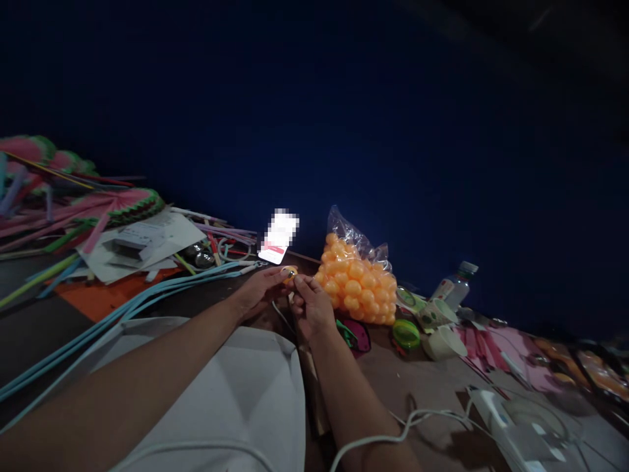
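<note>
My left hand (260, 288) pinches a small orange ball (289, 273) at its fingertips. My right hand (310, 303) meets it from the right, fingers pinched together against the same ball. Both hands hover above the dark table, over a white cloth on my lap (236, 387). Just to the right stands a clear plastic bag of orange balls (356, 282).
A lit phone (278, 237) lies behind the hands. Light blue cords (147, 298), papers (142, 246) and folded paper fans (118, 206) fill the left. To the right are a green lid (405, 332), tape rolls (437, 314), a bottle (455, 283) and a white cable (417, 419).
</note>
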Tool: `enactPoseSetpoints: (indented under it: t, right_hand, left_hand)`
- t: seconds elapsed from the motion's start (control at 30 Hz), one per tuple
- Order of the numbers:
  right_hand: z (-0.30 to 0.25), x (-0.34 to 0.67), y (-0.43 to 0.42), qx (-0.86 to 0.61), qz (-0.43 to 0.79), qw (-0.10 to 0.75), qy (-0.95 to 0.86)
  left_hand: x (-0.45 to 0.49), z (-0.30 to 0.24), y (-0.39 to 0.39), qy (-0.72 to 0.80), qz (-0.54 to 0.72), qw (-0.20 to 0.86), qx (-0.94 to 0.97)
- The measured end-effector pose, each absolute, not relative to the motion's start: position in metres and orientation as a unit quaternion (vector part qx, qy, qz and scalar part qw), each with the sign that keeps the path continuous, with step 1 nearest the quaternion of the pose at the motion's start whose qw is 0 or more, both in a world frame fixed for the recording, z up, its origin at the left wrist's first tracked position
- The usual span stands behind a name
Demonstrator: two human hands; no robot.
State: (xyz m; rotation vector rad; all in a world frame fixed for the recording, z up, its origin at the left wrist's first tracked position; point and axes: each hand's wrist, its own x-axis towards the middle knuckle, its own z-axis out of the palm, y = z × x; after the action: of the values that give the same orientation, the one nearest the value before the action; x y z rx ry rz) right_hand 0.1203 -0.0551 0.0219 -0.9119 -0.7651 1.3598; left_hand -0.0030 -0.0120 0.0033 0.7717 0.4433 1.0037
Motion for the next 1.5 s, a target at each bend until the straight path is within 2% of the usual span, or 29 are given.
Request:
enactPoseSetpoints:
  t: [0.6, 1.5]
  right_hand:
    - [0.018, 0.113, -0.057, -0.376, 0.619, 0.638, -0.262]
    - [0.02, 0.101, -0.061, -0.399, 0.568, 0.668, -0.27]
  left_hand:
    - [-0.004, 0.007, -0.013, 0.214, 0.468, 0.791, 0.331]
    - [-0.006, 0.005, -0.012, 0.197, 0.459, 0.793, 0.348]
